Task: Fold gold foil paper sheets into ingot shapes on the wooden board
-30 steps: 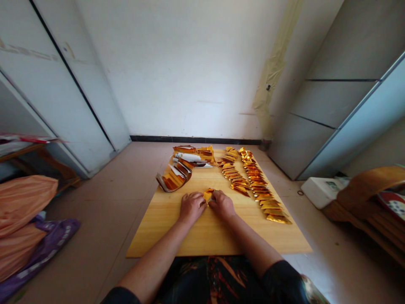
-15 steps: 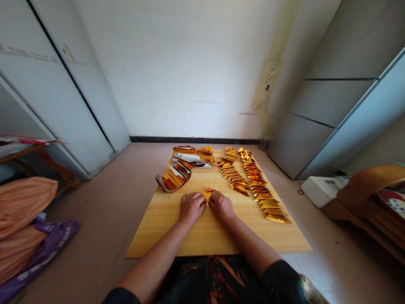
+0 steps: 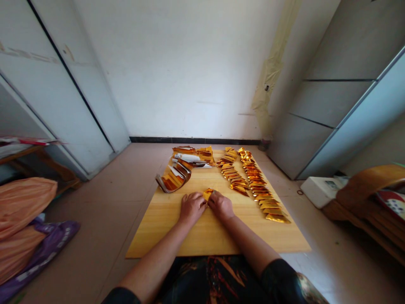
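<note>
A person's 2 bare forearms reach over the near edge of a pale wooden tabletop (image 3: 164, 236). The hands meet around the middle of the surface, well in from the left and right edges. Between them is a small gold paper piece (image 3: 207, 193). The left hand (image 3: 191, 207) has its fingers curled in, thumb and fingertips pinching the left side of the piece. The right hand (image 3: 221, 206) is curled the same way, gripping the right side; its fingertips partly cover the paper, so its exact folds cannot be made out.

Along the right edge, an outer row of folded gold pieces (image 3: 257, 184) runs from the far right corner towards the near right corner, each overlapping the next. Just inside it, a shorter inner row (image 3: 232, 175) lies in the far half. Near the left edge, also in the far half, rests a curved stack of gold sheets (image 3: 175, 179). A white roll (image 3: 187, 158) lies beyond it, near the far left corner.
</note>
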`<state>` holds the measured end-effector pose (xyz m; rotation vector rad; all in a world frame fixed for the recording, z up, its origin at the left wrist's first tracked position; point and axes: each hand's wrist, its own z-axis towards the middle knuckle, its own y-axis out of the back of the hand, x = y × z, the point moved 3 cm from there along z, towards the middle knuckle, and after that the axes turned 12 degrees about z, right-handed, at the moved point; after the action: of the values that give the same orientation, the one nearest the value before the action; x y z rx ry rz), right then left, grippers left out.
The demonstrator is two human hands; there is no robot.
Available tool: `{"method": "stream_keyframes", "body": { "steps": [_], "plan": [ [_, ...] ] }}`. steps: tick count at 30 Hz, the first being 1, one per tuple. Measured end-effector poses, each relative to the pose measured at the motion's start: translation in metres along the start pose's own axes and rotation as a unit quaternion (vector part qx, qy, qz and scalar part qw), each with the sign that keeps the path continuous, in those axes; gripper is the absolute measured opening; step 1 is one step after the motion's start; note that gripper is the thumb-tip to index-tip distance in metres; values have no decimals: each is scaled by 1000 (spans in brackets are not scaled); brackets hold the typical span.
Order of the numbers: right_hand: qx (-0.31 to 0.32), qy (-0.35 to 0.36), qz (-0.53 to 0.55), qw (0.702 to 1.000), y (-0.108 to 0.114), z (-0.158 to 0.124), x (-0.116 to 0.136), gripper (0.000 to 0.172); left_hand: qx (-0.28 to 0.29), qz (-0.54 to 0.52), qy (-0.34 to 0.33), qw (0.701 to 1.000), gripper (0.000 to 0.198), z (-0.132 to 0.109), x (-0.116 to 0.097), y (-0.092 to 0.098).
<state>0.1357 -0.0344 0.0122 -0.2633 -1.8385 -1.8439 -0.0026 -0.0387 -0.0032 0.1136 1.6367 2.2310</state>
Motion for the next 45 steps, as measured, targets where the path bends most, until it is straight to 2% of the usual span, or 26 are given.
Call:
{"method": "stream_keyframes", "body": {
  "steps": [12,19,25,30,34,42,45],
  "plan": [
    [-42,-5,81,996,-4,-7,-6,12,5,-10,19,1000,5,0,-3,2],
    [-55,-8,115,992,-4,-8,-14,19,6,-7,15,1000,5,0,-3,2],
    [-136,6,78,988,4,-16,-18,34,-4,-4,-2,1000,7,1,-1,-1],
    [-78,34,51,995,6,-15,-13,33,12,-30,-57,998,7,6,2,-4],
    [-55,47,31,997,2,-14,-11,28,29,-46,-84,995,9,10,4,-5],
    [-36,35,21,999,1,-12,-14,19,16,-47,-90,995,11,14,7,-5],
    [-31,31,12,999,4,-12,-13,17,32,-53,-111,992,11,18,9,-9]
  ]
}}
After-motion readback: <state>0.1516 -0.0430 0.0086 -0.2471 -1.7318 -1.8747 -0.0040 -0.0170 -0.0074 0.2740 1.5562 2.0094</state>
